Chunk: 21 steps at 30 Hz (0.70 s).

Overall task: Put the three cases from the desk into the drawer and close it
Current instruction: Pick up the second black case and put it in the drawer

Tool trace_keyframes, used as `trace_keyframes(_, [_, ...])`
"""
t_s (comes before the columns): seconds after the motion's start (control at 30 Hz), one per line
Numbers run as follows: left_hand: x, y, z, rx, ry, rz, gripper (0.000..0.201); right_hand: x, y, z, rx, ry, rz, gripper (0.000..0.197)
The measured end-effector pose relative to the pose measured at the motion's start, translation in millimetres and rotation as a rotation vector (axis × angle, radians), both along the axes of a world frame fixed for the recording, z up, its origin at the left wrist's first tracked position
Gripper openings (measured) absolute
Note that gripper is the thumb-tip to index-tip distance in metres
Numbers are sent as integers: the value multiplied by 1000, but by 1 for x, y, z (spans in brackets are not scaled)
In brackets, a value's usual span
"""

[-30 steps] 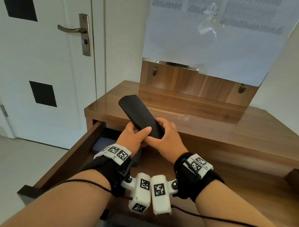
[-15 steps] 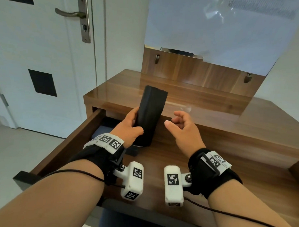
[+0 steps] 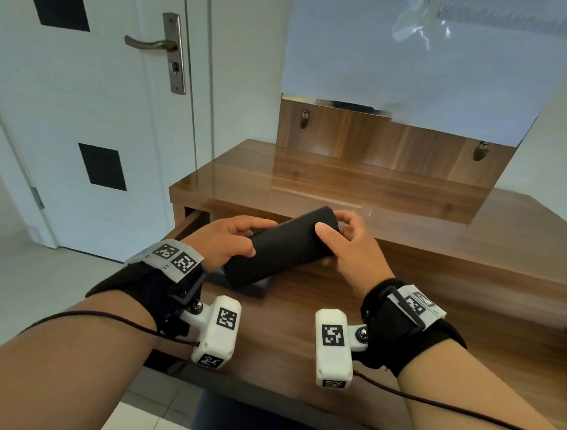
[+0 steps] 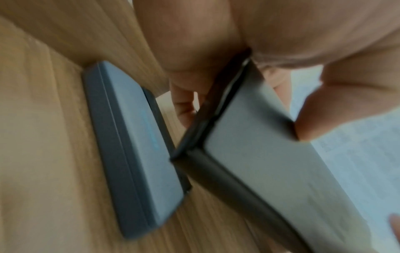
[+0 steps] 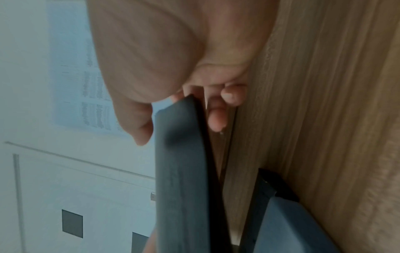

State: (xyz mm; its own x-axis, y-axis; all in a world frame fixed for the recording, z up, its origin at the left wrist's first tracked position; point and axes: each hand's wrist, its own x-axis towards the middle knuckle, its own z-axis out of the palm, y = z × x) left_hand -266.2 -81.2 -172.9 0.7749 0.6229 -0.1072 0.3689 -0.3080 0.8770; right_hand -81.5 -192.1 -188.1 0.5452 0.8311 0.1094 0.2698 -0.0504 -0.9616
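Note:
Both hands hold a long black case [image 3: 280, 247] slantwise just above the open drawer [image 3: 303, 332]. My left hand [image 3: 258, 238] grips its lower left end, and my right hand [image 3: 332, 225] pinches its raised right end, thumb on top. The same black case [image 4: 259, 162] shows blurred in the left wrist view, as does a grey-blue case [image 4: 134, 154] lying flat on the drawer floor. From the right wrist, the held case [image 5: 181, 171] hangs beside the grey-blue case [image 5: 292, 222], which lies on another dark case [image 5: 279, 186]. The head view shows only a dark corner [image 3: 256, 288] of them.
The wooden desk top [image 3: 309, 183] runs behind the drawer, with a paper-covered mirror [image 3: 412, 58] above it. A white door [image 3: 85, 108] with a metal handle [image 3: 146, 43] stands at the left. The drawer's front edge [image 3: 267, 396] is near my forearms.
The black case, upright in my left hand alone half a second ago, has swung down to a slant over the drawer. My right hand has taken hold of its far end again.

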Motion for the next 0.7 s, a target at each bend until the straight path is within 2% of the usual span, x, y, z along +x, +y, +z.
trace_keyframes(0.1, [-14, 3, 2, 11, 91, -3, 52, -6, 0, -2, -85, 41, 112, 15])
trace_keyframes(0.2, [-23, 11, -4, -14, 101, 95, 47, -13, 2, -8, -187, 109, 197, 6])
trace_keyframes(0.27, [-26, 16, -13, -17, 112, 148, 47, -17, 2, -13, -234, 150, 233, 6])
trace_keyframes(0.4, [-27, 22, -25, 1, 147, 217, 37, -23, 7, -25, -306, 123, 251, 12])
trace_keyframes(0.53, [-29, 28, -30, 98, 124, 367, 22, -30, 12, -32, -333, 188, 252, 18])
trace_keyframes(0.7, [-27, 26, -31, 205, 128, 494, 21, -35, 16, -38, -404, 171, 253, 24])
